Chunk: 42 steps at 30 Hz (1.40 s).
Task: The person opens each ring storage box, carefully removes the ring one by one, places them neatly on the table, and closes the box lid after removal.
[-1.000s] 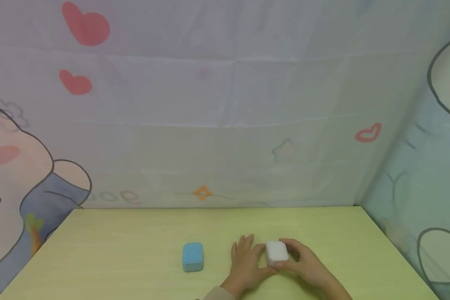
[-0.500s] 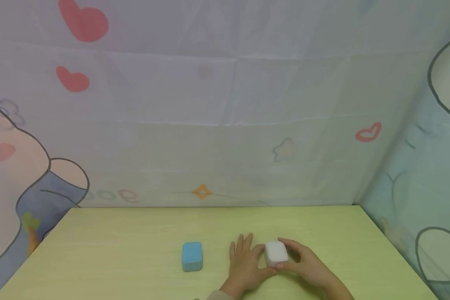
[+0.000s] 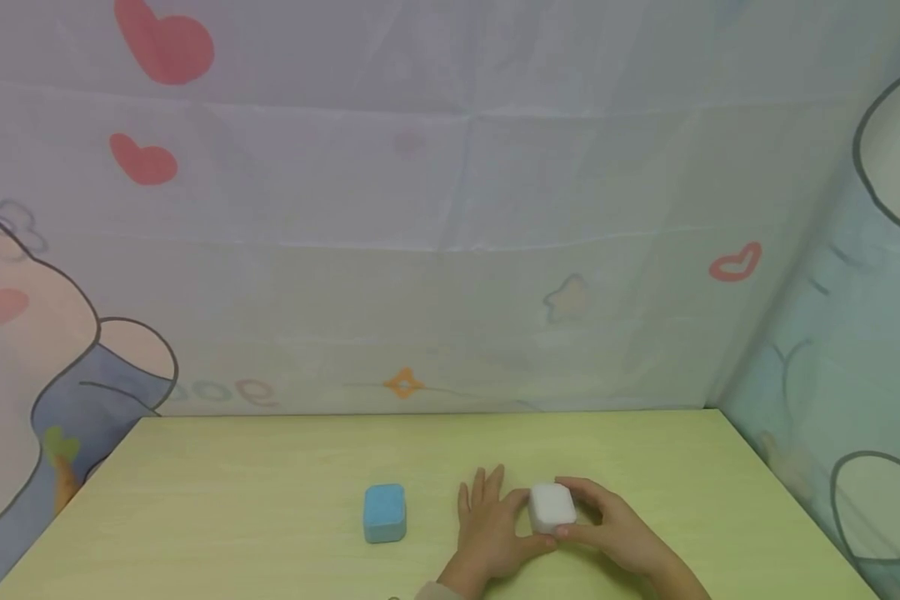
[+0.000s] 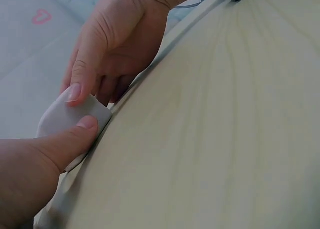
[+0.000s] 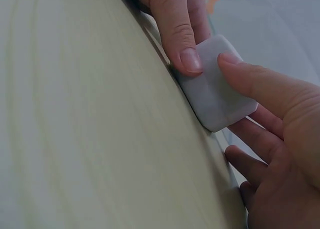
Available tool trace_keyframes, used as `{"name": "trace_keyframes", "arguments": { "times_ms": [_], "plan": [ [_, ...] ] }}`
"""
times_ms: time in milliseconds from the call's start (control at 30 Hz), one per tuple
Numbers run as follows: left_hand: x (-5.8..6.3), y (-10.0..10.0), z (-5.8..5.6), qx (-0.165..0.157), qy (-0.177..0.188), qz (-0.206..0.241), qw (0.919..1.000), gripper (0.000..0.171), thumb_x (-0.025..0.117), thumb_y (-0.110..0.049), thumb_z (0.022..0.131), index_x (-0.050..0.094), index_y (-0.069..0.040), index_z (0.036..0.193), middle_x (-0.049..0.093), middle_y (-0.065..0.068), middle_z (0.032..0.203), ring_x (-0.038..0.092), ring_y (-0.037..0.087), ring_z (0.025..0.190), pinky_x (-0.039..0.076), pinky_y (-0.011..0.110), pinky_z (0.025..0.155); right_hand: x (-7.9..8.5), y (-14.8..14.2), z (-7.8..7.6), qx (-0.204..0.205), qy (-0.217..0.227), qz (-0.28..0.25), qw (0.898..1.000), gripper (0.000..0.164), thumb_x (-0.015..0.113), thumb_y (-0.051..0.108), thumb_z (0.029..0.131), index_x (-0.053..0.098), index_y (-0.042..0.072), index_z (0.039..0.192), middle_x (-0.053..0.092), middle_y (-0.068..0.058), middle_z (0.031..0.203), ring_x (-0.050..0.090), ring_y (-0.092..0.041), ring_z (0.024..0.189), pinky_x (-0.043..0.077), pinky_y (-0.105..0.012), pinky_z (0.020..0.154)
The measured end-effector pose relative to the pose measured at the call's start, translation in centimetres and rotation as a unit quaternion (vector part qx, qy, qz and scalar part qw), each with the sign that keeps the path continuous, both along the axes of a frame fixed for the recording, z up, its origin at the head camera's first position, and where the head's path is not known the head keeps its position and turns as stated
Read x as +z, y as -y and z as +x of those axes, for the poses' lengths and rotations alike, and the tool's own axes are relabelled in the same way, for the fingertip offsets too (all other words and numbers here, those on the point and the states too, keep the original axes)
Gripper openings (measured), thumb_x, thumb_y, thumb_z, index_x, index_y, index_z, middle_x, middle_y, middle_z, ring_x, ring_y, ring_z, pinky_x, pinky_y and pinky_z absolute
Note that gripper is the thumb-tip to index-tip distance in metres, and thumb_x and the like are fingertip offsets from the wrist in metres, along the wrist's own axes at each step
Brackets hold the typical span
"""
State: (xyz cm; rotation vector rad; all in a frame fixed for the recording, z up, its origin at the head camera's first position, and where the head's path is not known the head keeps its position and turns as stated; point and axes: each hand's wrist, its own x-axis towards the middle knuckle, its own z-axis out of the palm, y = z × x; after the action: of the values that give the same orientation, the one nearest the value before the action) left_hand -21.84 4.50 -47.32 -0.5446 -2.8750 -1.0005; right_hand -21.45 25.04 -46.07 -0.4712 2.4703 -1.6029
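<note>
A white block [image 3: 551,507] with rounded corners sits on the table, between both hands. My left hand [image 3: 487,533] holds its left side with thumb and index finger, while the other fingers spread out over the table. From the right, my right hand [image 3: 618,529] grips the same block, its thumb on the near face and index finger at the far side. In the right wrist view both thumbs press the near face of the white block [image 5: 217,91]. Left of the hands stands a light blue block [image 3: 385,512], touched by neither.
The pale yellow-green wooden table [image 3: 232,492] ends at a patterned cloth backdrop [image 3: 420,292] behind. Another cloth side [image 3: 855,358] with line drawings rises along the table's right edge.
Both hands keep their hold on the white block, which stays in place. The head view has shifted very slightly; the blue block has not moved on the table.
</note>
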Motion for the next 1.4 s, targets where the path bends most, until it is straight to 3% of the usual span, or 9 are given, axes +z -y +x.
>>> {"name": "trace_keyframes", "arguments": {
  "times_ms": [233, 567, 1400],
  "plan": [
    [0.02, 0.09, 0.03, 0.001, -0.002, 0.001, 1.0000, 0.066, 0.072, -0.058, 0.071, 0.062, -0.017, 0.121, 0.031, 0.019, 0.151, 0.017, 0.047, 0.141, 0.008, 0.069, 0.109, -0.06, 0.06, 0.08, -0.001, -0.010, -0.001, 1.000, 0.070, 0.074, 0.021, 0.082, 0.040, -0.001, 0.139, 0.049, -0.022, 0.138, 0.030, -0.048, 0.135, 0.023, -0.067, 0.106],
    [0.17, 0.13, 0.03, 0.000, -0.008, -0.002, 1.0000, 0.065, 0.074, -0.055, 0.070, 0.062, -0.016, 0.121, 0.032, 0.019, 0.150, 0.019, 0.047, 0.141, 0.010, 0.069, 0.108, -0.31, 0.05, -0.06, -0.018, -0.026, 0.021, 0.999, 0.063, 0.073, 0.025, 0.082, 0.048, 0.002, 0.134, 0.055, -0.019, 0.132, 0.039, -0.046, 0.131, 0.028, -0.067, 0.103],
    [0.63, 0.29, 0.28, 0.001, -0.001, 0.011, 0.9999, 0.065, 0.075, -0.053, 0.068, 0.063, -0.015, 0.120, 0.033, 0.018, 0.150, 0.018, 0.047, 0.141, 0.009, 0.070, 0.108, -0.41, 0.21, 0.06, -0.008, -0.035, 0.025, 0.999, 0.056, 0.064, 0.024, 0.090, 0.045, -0.003, 0.135, 0.055, -0.023, 0.131, 0.043, -0.046, 0.128, 0.031, -0.065, 0.102]
  ]
}}
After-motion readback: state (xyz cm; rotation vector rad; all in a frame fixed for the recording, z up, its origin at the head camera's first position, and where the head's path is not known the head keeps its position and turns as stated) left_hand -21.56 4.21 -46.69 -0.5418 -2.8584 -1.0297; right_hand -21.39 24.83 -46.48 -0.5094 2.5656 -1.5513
